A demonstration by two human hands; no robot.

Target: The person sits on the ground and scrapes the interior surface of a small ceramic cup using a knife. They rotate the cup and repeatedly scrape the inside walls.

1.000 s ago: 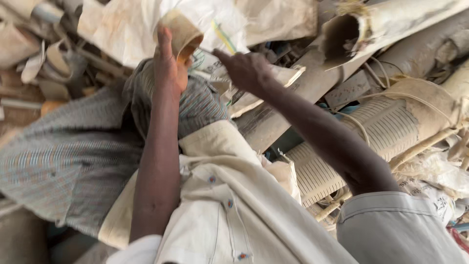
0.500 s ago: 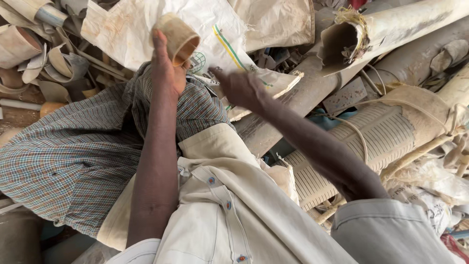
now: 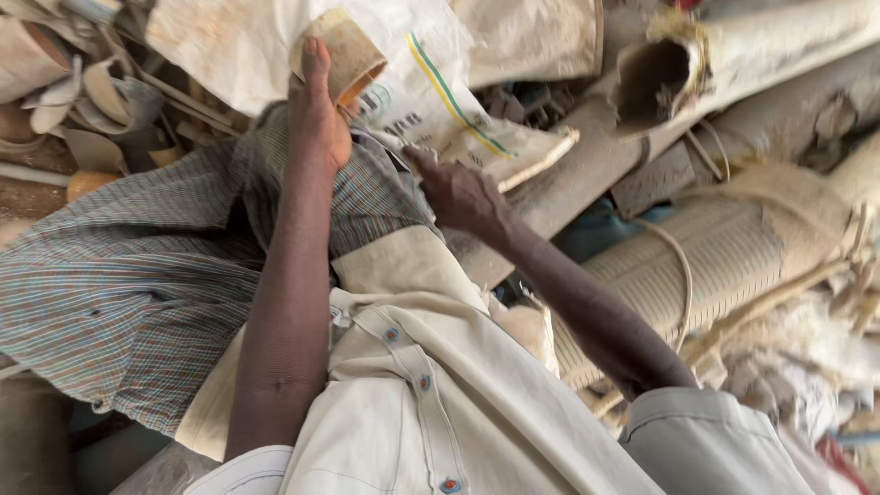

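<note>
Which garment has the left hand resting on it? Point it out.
The blue-and-brown checked shirt. The left hand lies on its upper edge; the plain cream buttoned shirt lies nearer the camera, under the forearm, away from that hand.
</note>
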